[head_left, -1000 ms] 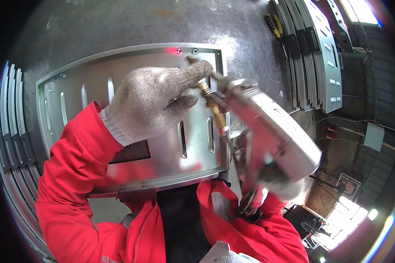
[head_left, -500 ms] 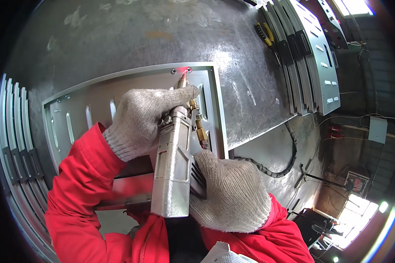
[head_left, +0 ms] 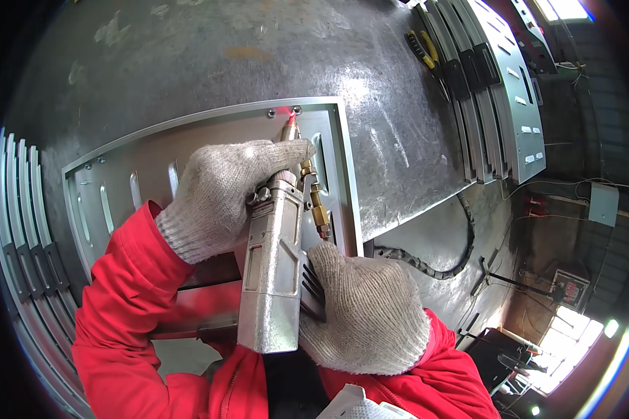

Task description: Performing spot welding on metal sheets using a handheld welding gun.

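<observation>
A silver handheld laser welding gun (head_left: 269, 279) lies lengthwise between my gloved hands, its nozzle pointing away from me. My left hand (head_left: 220, 185) is closed around the front of the barrel, with the thumb side reaching across near the nozzle. Lower down and to the right, my right hand (head_left: 370, 304) wraps the rear grip, which it mostly hides. Brass fittings (head_left: 319, 213) run along the gun's right side. Red light glows at the nozzle tip beside a small nut (head_left: 297, 109) in the far right corner of a shallow slotted metal panel (head_left: 122, 150). A second nut (head_left: 272, 113) sits just left of it.
The panel rests on a grey metal bench (head_left: 210, 49). Several similar panels stand at the left edge (head_left: 31, 230), and more stand at the far right (head_left: 496, 91). Yellow-handled pliers (head_left: 423, 50) lie beside the right stack. A dark cable (head_left: 440, 274) hangs past the bench edge.
The view has shifted slightly. Both hands keep their hold on the gun, and its tip stays close to the same nut.
</observation>
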Action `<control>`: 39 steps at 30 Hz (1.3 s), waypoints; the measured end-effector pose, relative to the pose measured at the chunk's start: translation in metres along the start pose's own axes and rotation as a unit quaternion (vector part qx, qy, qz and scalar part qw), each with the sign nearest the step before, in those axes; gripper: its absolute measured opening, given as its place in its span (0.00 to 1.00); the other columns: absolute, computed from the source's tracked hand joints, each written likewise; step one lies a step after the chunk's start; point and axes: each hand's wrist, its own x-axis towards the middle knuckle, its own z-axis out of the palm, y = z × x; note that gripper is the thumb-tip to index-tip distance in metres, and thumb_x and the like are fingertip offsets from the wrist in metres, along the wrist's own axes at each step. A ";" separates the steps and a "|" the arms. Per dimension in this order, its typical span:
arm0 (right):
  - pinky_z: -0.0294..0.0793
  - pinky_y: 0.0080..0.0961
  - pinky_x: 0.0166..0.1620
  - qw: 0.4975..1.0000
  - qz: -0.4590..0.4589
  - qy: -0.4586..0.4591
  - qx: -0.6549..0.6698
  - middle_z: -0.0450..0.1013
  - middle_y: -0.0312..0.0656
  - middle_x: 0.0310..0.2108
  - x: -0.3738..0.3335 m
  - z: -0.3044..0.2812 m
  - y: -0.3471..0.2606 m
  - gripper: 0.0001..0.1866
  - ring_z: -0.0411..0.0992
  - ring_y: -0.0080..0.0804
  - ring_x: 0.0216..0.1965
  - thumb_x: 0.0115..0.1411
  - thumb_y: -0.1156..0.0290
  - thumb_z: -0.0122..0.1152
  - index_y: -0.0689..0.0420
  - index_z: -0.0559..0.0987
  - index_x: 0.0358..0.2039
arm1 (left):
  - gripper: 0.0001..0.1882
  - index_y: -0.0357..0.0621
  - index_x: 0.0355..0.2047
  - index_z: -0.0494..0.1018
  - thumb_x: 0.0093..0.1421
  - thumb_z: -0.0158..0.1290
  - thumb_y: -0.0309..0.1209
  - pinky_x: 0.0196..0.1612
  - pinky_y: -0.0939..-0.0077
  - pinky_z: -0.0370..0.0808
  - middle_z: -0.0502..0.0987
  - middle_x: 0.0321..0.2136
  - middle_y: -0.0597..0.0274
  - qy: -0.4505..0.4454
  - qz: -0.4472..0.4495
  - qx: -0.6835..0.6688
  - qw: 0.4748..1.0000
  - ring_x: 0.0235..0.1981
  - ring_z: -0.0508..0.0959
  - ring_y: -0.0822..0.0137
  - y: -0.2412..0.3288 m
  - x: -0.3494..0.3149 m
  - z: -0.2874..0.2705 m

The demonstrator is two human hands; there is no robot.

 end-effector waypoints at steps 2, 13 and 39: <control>0.73 0.38 0.17 1.000 0.000 0.001 -0.004 0.78 0.43 0.19 0.000 0.000 0.000 0.20 0.76 0.45 0.14 0.62 0.53 0.68 0.57 0.74 0.36 | 0.26 0.35 0.52 0.84 0.50 0.67 0.17 0.35 0.78 0.82 0.89 0.40 0.55 -0.003 -0.002 0.002 1.000 0.33 0.84 0.69 0.001 0.000 0.000; 0.73 0.39 0.18 0.999 0.023 -0.030 0.007 0.78 0.44 0.19 0.004 -0.002 -0.002 0.20 0.77 0.46 0.15 0.62 0.53 0.67 0.57 0.74 0.36 | 0.28 0.37 0.55 0.83 0.51 0.68 0.18 0.33 0.76 0.82 0.88 0.39 0.55 0.017 0.016 0.019 1.000 0.31 0.84 0.68 -0.005 -0.003 0.002; 0.77 0.40 0.23 0.999 0.023 -0.018 0.039 0.81 0.48 0.24 -0.009 -0.007 -0.001 0.19 0.80 0.49 0.20 0.60 0.56 0.69 0.58 0.75 0.39 | 0.30 0.36 0.56 0.81 0.50 0.69 0.19 0.36 0.75 0.83 0.88 0.42 0.54 -0.014 0.039 0.016 0.999 0.34 0.85 0.65 0.000 -0.001 0.000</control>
